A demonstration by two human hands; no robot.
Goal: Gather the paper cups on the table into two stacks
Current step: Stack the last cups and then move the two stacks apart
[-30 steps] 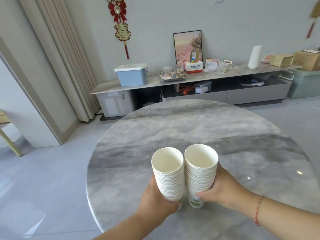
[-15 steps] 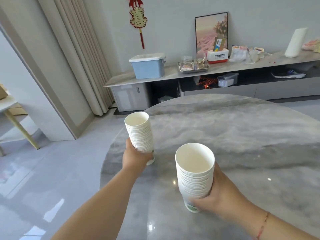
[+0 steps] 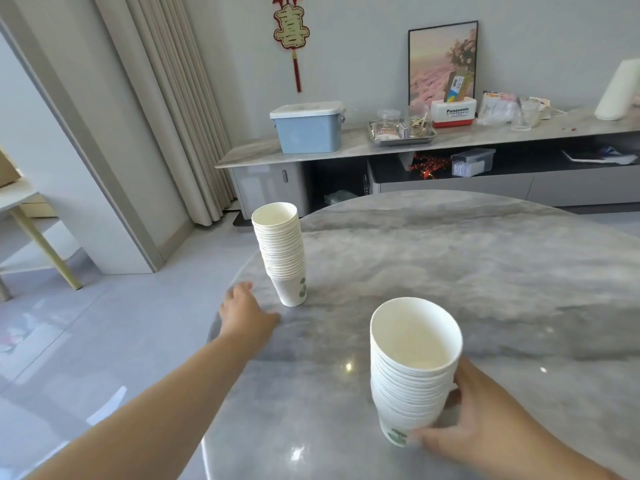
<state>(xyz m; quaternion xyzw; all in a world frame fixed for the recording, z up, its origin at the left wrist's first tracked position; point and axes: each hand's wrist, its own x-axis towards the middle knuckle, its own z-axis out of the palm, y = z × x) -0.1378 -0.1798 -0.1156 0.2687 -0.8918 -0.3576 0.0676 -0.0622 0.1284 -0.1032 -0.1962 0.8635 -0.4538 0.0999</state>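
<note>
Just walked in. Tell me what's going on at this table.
A person is sorting paper cups into two stacks on a round marble table. The far stack stands on its own near the table's left edge; the left hand is beside it, fingers relaxed, not touching it. The right hand grips the near stack by its lower part. No loose cups show on the table, so the gathering looks essentially done.

Grey wall (image 3: 363, 46), beige curtain (image 3: 166, 109), low sideboard (image 3: 381, 147), glossy floor (image 3: 86, 341).
</note>
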